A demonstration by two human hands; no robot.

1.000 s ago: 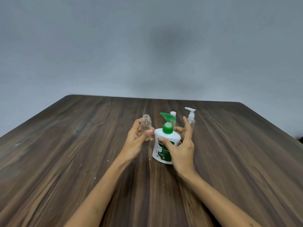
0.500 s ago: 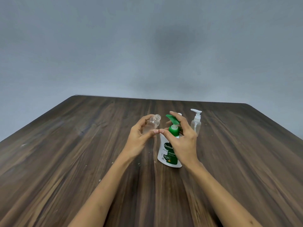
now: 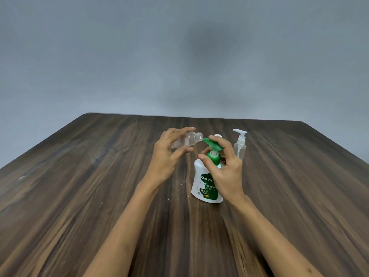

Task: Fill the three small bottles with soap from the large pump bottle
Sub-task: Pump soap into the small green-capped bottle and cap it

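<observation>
A large white pump bottle with a green label and green pump head stands on the wooden table. My right hand wraps its neck, with fingers resting on top of the pump head. My left hand holds a small clear uncapped bottle, tilted nearly flat, its open mouth right at the pump nozzle tip. A second small clear bottle with a white pump top stands behind to the right. A third bottle's white cap shows just above my right fingers; the remainder is hidden.
The dark wood table ends at a far edge before a plain grey wall. A few pale specks lie on the wood near the large bottle's base.
My left hand has lifted and tilted the small open bottle toward the nozzle. My right hand has shifted from the large bottle's body up to its neck and pump head.
</observation>
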